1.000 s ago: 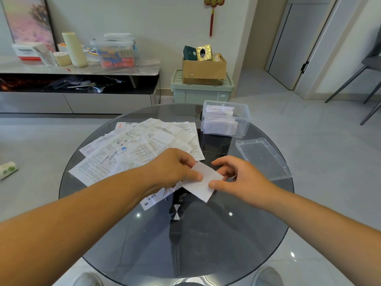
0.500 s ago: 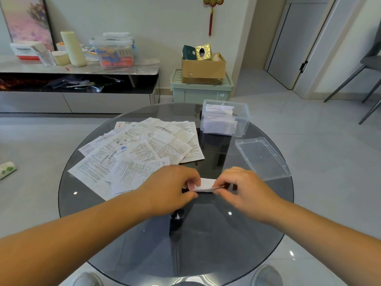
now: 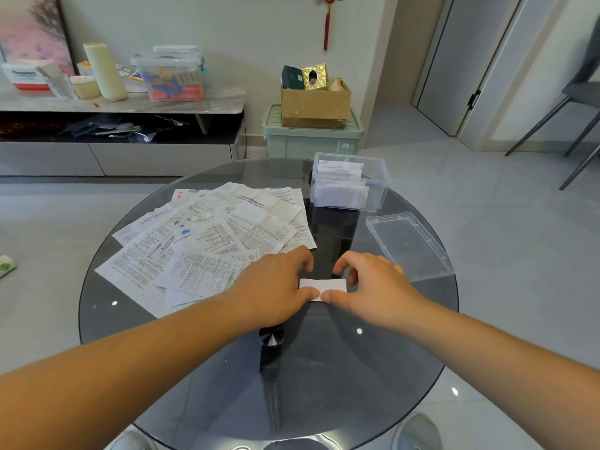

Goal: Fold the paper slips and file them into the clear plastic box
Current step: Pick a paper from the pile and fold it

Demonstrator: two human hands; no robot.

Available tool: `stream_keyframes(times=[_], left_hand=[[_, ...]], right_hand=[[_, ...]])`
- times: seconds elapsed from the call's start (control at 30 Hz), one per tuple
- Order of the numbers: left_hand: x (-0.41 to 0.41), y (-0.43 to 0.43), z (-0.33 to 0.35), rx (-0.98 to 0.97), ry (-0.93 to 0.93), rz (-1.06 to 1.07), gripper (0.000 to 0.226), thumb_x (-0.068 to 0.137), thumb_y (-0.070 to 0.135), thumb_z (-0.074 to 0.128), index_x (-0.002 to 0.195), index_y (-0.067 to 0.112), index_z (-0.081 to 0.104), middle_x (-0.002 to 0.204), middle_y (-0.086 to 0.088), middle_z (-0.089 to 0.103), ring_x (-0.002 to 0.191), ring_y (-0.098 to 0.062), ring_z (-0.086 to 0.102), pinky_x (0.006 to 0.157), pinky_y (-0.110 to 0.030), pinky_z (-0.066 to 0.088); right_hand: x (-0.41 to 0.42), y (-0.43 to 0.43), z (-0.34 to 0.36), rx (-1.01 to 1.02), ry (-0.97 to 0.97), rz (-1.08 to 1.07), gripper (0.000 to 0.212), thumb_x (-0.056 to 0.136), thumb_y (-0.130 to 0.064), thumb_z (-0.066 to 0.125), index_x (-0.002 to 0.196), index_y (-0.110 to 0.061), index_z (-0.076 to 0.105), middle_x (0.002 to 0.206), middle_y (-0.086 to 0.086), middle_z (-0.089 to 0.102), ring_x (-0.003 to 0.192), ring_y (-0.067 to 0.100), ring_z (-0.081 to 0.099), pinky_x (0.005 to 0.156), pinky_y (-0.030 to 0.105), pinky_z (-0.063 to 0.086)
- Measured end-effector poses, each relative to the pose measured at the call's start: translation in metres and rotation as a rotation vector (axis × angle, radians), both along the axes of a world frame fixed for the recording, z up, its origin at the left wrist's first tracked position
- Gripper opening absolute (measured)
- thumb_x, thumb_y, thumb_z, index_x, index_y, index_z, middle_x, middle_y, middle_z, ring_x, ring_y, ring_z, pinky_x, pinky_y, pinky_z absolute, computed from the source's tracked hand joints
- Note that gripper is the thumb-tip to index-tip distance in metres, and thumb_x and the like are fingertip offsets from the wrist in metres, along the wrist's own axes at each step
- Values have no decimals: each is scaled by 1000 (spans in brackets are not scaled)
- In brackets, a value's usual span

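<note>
A small folded white paper slip [image 3: 324, 285] lies flat on the round glass table [image 3: 324, 368], between my two hands. My left hand [image 3: 276, 287] holds its left end, thumb on the near edge and fingers curled over the far edge. My right hand [image 3: 373, 284] holds the right end the same way, thumb meeting the left thumb. A spread of unfolded printed slips [image 3: 207, 241] covers the table's left half. The clear plastic box [image 3: 380, 177] stands open at the far right with several folded slips standing inside.
The box's clear lid [image 3: 409, 245] lies flat at the table's right edge. Beyond the table stand a green crate [image 3: 311, 141] with a cardboard box on top, a low cabinet on the left, and chair legs at far right.
The slip went from an open sheet lifted between both hands to a narrow folded strip now pressed flat on the glass. Both hands came down and closer together.
</note>
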State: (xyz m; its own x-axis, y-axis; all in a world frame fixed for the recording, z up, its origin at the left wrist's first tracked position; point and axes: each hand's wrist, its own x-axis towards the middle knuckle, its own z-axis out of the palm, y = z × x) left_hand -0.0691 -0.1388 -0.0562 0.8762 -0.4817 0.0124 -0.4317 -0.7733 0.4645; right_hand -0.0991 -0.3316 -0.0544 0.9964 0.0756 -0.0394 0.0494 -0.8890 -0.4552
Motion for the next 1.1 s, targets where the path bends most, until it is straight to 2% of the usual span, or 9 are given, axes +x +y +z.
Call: stream_keyframes(times=[0.1, 0.3, 0.43, 0.57, 0.73, 0.9, 1.0, 1.1], left_hand=[[-1, 1, -5, 37, -66, -50, 12, 94, 44, 60, 98, 33, 56, 77, 15, 48, 79, -11, 51, 66, -29, 40], [-4, 5, -9, 53, -86, -71, 12, 95, 48, 55, 92, 37, 54, 86, 12, 51, 86, -11, 48, 76, -31, 44], [-5, 6, -8, 56, -78, -79, 12, 96, 48, 57, 96, 35, 57, 87, 14, 49, 87, -9, 47, 77, -29, 41], [-3, 10, -2, 37, 13, -90, 9, 95, 41, 62, 100, 35, 60, 88, 14, 51, 87, -8, 48, 76, -27, 39], [-1, 12, 9, -34, 162, -93, 11, 94, 24, 68, 104, 29, 66, 87, 9, 58, 78, -8, 53, 70, -18, 41], [0, 11, 11, -62, 230, -64, 14, 94, 19, 68, 103, 29, 69, 80, 10, 57, 71, -6, 51, 60, -8, 36], [-1, 11, 12, -51, 213, -67, 14, 95, 20, 67, 105, 29, 69, 82, 10, 58, 72, -6, 52, 61, -10, 35], [-5, 11, 13, 12, 131, -90, 17, 95, 26, 64, 112, 29, 68, 96, 7, 58, 83, -7, 53, 69, -17, 39]], right_hand=[[1, -1, 0, 2, 16, -29, 37, 79, -61, 72, 100, -37, 54, 91, -13, 56, 98, 15, 51, 93, 39, 39], [2, 1, 0, -12, 42, -27, 40, 76, -64, 72, 99, -37, 52, 94, -12, 55, 99, 15, 49, 92, 38, 38], [5, -1, 5, 22, 90, -29, 35, 76, -55, 78, 94, -36, 55, 89, -12, 57, 92, 13, 53, 87, 37, 44], [8, -6, 8, 90, 147, -20, 30, 76, -41, 84, 90, -37, 57, 88, -11, 57, 81, 10, 55, 81, 36, 51], [11, -13, 9, 130, 175, 15, 28, 78, -29, 85, 96, -32, 63, 87, -8, 59, 75, 9, 56, 73, 30, 52], [15, -17, 11, 172, 199, 29, 29, 78, -22, 85, 99, -30, 67, 83, -8, 60, 70, 7, 55, 66, 24, 49], [13, -20, 9, 188, 193, 44, 28, 80, -17, 83, 99, -30, 67, 84, -8, 60, 71, 7, 54, 70, 22, 49], [4, -22, 7, 256, 100, 53, 27, 85, -18, 78, 98, -37, 65, 95, -11, 63, 84, 5, 58, 75, 19, 48]])
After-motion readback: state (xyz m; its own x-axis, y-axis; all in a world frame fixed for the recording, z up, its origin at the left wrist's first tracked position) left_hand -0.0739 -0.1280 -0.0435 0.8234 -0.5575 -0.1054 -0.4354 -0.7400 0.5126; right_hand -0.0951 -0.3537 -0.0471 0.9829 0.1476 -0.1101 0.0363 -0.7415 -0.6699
